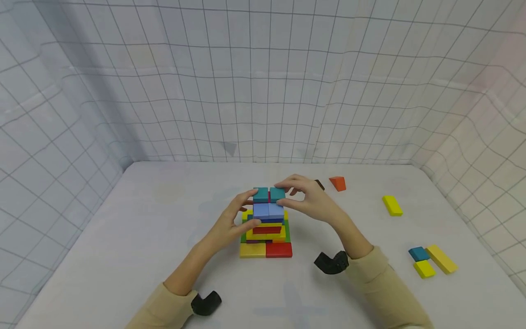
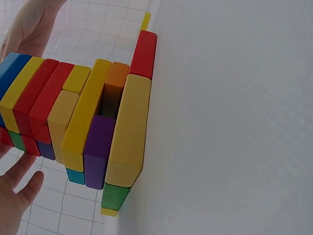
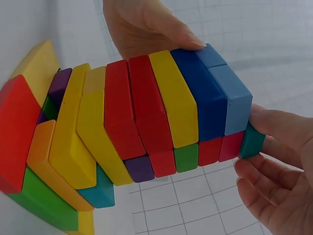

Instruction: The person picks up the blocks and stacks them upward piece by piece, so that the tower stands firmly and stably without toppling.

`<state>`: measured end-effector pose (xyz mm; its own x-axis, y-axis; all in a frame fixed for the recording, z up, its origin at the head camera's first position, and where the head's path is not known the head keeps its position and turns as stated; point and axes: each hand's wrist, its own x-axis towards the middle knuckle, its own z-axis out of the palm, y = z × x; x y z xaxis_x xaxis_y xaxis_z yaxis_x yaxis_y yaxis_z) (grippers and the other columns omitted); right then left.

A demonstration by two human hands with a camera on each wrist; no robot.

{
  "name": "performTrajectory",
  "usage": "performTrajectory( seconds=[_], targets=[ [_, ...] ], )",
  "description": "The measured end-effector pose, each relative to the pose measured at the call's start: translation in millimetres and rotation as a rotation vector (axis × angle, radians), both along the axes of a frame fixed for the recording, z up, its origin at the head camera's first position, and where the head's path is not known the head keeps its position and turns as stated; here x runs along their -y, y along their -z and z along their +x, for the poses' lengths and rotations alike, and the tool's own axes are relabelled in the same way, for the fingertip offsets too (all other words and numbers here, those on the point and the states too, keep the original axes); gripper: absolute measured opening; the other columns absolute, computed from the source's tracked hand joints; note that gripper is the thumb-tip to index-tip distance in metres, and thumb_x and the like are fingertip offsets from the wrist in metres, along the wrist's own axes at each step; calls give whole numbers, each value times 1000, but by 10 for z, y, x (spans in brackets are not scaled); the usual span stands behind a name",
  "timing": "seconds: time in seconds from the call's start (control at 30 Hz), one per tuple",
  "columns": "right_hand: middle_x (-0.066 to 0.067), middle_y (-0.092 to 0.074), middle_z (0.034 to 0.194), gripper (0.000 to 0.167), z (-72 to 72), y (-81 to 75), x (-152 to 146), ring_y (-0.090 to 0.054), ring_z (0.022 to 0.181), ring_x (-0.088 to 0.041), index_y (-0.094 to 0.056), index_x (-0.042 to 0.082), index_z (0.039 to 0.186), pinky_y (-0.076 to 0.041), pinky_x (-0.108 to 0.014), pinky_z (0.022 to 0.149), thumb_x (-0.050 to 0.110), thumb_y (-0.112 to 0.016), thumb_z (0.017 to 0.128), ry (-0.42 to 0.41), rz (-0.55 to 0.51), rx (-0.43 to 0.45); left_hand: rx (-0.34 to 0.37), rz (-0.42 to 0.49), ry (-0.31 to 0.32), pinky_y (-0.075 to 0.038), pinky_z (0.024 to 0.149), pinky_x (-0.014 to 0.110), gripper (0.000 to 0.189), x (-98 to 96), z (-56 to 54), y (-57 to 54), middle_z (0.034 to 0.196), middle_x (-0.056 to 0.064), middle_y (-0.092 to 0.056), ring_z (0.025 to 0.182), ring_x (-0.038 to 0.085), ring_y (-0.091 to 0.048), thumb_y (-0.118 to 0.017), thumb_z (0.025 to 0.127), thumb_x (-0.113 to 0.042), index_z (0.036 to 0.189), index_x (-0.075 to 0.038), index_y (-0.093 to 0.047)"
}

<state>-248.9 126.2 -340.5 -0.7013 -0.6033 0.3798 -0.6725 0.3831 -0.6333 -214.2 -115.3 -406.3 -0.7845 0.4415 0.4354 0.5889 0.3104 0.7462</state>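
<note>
A tower of colourful wooden blocks (image 1: 267,230) stands on the white table, with flat tan and red blocks at the front of its base. Two light-blue blocks (image 1: 268,211) lie side by side near the top, a dark-blue block (image 3: 203,93) beneath them. Above and behind are two teal blocks. My right hand (image 1: 314,199) pinches the right teal block (image 1: 277,194) between thumb and fingers. Along the tower's left side my left hand (image 1: 230,224) rests with extended fingers, its index finger by the left teal block (image 1: 260,195) and its thumb near the front left corner.
An orange-red wedge block (image 1: 339,183) lies behind my right hand, near a small dark piece (image 1: 318,184). Farther right is a yellow block (image 1: 392,205). At the front right lie a blue block (image 1: 419,254), a small yellow one (image 1: 424,269) and a long yellow one (image 1: 441,259).
</note>
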Motion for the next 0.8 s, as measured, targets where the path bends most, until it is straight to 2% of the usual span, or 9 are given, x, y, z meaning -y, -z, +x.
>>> performTrajectory(
  seconds=[0.13, 0.27, 0.37, 0.57, 0.8],
  targets=[
    [-4, -60, 106, 35, -5, 3, 19, -55, 91, -21, -63, 6, 113, -49, -31, 78, 14, -71, 80, 2, 3, -3, -7, -3, 5, -39, 93, 48, 66, -2, -5, -2, 141, 9, -34, 118, 30, -44, -62, 87, -20, 142, -18, -26],
    [-6, -61, 108, 35, -10, -3, 35, -56, 93, -23, -62, 5, 114, -50, -38, 80, 14, -70, 81, -16, -2, 3, -10, -5, 7, -39, 93, 47, 65, 1, -9, 2, 141, 9, -33, 118, 30, -43, -61, 88, -25, 142, -19, -26],
    [-6, -62, 109, 36, -12, -2, 48, -56, 93, -19, -61, 4, 114, -49, -42, 81, 15, -69, 82, -20, 6, 11, -9, -2, 6, -39, 93, 48, 64, 5, -12, 9, 141, 9, -33, 119, 29, -43, -61, 88, -27, 142, -19, -26],
    [-6, -62, 109, 35, -8, -6, 65, -55, 93, -16, -61, 4, 114, -50, -40, 81, 15, -69, 82, -16, 10, 13, 0, 2, 6, -39, 93, 48, 64, 9, -18, 16, 142, 8, -32, 119, 29, -43, -61, 88, -26, 142, -19, -26],
    [-7, -62, 111, 39, -17, 12, 51, -56, 94, -18, -58, 4, 118, -50, -38, 82, 16, -69, 82, -15, 12, 10, -2, 4, 5, -39, 93, 48, 65, 7, -13, 14, 142, 8, -32, 119, 30, -44, -62, 87, -23, 142, -19, -26]
  ],
)
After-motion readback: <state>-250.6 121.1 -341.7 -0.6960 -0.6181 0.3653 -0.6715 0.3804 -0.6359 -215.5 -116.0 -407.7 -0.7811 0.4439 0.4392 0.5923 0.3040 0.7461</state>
